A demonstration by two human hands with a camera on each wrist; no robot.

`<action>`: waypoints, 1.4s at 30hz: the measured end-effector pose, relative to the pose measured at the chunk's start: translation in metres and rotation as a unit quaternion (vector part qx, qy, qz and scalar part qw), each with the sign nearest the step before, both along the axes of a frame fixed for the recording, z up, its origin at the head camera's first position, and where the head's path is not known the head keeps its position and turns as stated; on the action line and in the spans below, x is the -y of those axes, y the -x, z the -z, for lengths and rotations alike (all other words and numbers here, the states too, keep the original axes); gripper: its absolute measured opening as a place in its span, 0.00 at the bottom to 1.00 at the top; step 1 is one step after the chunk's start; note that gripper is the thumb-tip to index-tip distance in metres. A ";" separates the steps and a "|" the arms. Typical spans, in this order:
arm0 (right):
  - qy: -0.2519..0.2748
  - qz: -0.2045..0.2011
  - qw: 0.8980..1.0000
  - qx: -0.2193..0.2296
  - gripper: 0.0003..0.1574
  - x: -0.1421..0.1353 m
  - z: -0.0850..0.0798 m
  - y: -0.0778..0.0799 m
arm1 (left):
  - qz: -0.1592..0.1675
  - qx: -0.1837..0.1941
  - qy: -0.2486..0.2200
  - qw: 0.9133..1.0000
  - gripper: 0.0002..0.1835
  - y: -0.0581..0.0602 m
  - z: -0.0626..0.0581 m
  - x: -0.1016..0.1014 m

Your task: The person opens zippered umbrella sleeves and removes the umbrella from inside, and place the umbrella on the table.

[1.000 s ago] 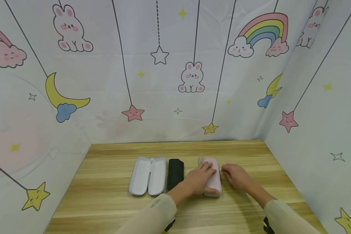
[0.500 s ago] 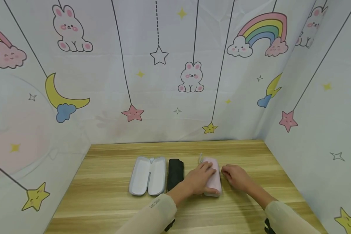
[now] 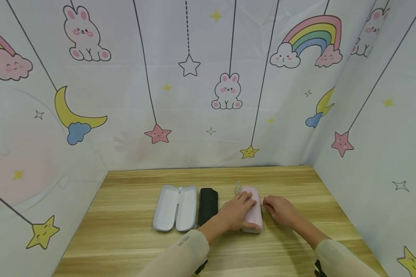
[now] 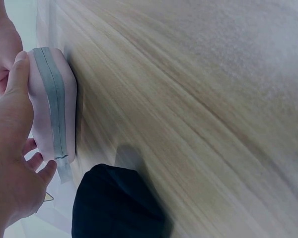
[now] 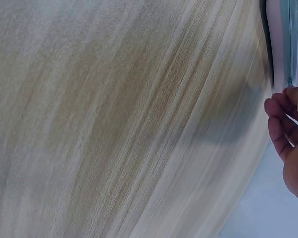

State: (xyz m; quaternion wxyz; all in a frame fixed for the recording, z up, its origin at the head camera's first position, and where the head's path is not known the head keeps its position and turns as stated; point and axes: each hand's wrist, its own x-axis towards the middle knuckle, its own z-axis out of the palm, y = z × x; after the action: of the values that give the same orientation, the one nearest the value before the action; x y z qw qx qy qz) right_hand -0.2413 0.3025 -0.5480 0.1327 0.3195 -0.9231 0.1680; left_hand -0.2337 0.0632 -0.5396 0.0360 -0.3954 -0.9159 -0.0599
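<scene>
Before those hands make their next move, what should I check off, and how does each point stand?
1. Pink case steadied: ok; the left hand rests on it.
2. Fingers at the zipper: ok; the right hand has its fingertips at it, apparently pinching the pull.
3. Zipper closed all round: cannot tell; the stretch facing the left wrist camera looks closed, but not every side shows.
4. Case's contents known: cannot tell; the inside is hidden.
5. Black item apart from the pink case: ok; bare table shows between them.
</scene>
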 end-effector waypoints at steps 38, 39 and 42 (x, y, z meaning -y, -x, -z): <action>-0.009 -0.008 1.000 0.013 0.09 -0.002 0.001 -0.007 | -0.004 0.006 -0.009 1.000 0.49 0.000 0.002 0.000; -0.008 -0.010 1.000 0.013 0.09 -0.002 0.001 -0.007 | -0.004 0.006 -0.010 1.000 0.49 0.000 0.002 0.000; -0.008 -0.013 1.000 0.017 0.10 -0.003 0.000 -0.008 | -0.007 0.007 -0.011 1.000 0.49 0.000 0.001 0.000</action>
State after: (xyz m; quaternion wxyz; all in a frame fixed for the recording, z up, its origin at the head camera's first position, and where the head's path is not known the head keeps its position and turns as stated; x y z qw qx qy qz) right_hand -0.2330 0.3054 -0.5484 0.1122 0.3296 -0.9223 0.1679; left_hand -0.2336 0.0631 -0.5410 0.0346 -0.3879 -0.9182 -0.0720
